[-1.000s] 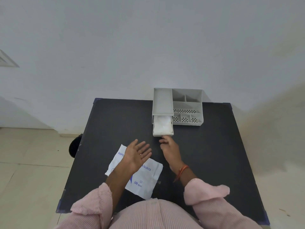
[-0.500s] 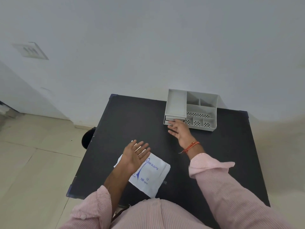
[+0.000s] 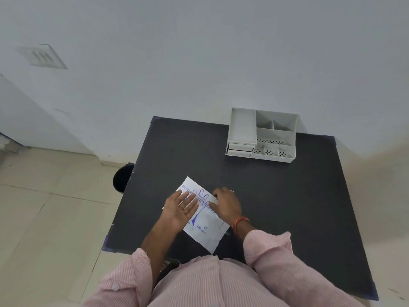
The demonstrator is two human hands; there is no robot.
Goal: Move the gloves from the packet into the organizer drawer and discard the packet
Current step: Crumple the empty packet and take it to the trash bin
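Your left hand [image 3: 180, 209] lies flat on the packet [image 3: 202, 227], palm down, fingers [image 3: 188, 199] spread and extended, gripping nothing. Your right hand [image 3: 226, 206] sits at the packet's right edge, fingers curled down onto the paper; can't tell whether they pinch the edge or just press it. Orange band on that wrist.

Packet: white, blue print, lying flat and skewed on the dark surface [image 3: 276, 207], near your edge, left of centre.

Organizer [image 3: 263, 135]: grey, at the far edge against the wall, well apart from both hands. Its two drawers [image 3: 240, 149] at front left are pushed in. Gloves not visible.

Dark round bin [image 3: 121, 177] on the floor, just beside the surface's left edge.
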